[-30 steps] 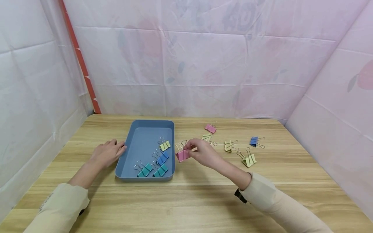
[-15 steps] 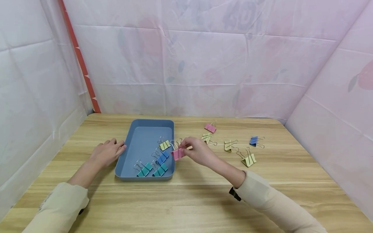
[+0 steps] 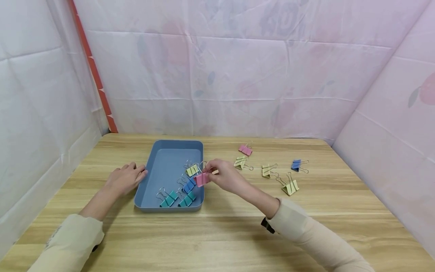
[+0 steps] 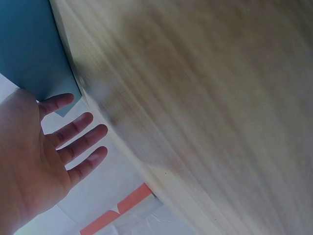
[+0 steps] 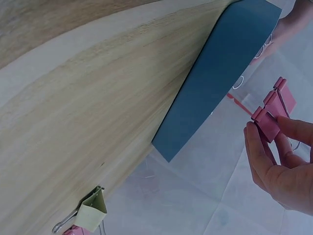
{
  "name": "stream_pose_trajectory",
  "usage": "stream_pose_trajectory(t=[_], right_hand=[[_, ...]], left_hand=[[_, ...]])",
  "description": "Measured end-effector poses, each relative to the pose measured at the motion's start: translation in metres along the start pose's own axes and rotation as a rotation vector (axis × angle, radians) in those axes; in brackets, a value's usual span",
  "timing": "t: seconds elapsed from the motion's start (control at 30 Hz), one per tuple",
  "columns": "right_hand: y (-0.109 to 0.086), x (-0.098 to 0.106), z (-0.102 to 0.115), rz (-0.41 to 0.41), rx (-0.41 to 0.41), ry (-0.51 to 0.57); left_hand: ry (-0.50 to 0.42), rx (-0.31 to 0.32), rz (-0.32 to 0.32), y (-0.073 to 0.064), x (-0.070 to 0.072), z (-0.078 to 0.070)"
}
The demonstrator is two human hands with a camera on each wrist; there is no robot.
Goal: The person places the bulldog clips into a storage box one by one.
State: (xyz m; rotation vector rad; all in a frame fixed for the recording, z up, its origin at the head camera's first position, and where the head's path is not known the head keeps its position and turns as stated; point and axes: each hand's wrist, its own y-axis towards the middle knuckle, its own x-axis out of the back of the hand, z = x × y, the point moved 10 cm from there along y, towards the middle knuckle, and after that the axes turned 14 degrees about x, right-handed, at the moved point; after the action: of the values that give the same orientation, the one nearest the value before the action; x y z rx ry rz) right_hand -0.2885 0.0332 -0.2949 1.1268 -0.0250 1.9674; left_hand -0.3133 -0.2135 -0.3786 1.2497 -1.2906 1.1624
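Note:
Between thumb and fingers my right hand point(image 3: 225, 174) pinches a pink binder clip point(image 3: 202, 179) by one side, over the right wall of a blue-grey tray point(image 3: 159, 166). In the right wrist view the pink clip point(image 5: 275, 108) hangs above the tray's rim level, wire handles partly hidden. Inside the tray lie a yellow binder clip point(image 3: 192, 170), a blue one point(image 3: 188, 185) and two teal binder clips point(image 3: 168, 199), all toward its right and near side. My left hand point(image 3: 125, 179) rests at the tray's left wall, fingers extended; the left wrist view shows its palm point(image 4: 34, 161) holding nothing.
On the wooden table point(image 3: 217, 238) right of the tray lie another pink binder clip point(image 3: 245, 150), several yellow ones point(image 3: 290, 187) and a blue clip point(image 3: 296, 165). White cloth walls point(image 3: 238, 75) enclose the back and sides.
My right hand has carried the pink binder clip leftward, from beside the tray to over its right edge. The left hand and the tray have stayed in place.

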Motion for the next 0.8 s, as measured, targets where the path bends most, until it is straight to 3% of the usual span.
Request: stream_pose_trajectory(t=[0.8], right_hand=[[0.018,-0.020,0.003,0.032,0.007,-0.004]], left_hand=[[0.008,-0.004,-0.015,-0.001,0.000,0.000]])
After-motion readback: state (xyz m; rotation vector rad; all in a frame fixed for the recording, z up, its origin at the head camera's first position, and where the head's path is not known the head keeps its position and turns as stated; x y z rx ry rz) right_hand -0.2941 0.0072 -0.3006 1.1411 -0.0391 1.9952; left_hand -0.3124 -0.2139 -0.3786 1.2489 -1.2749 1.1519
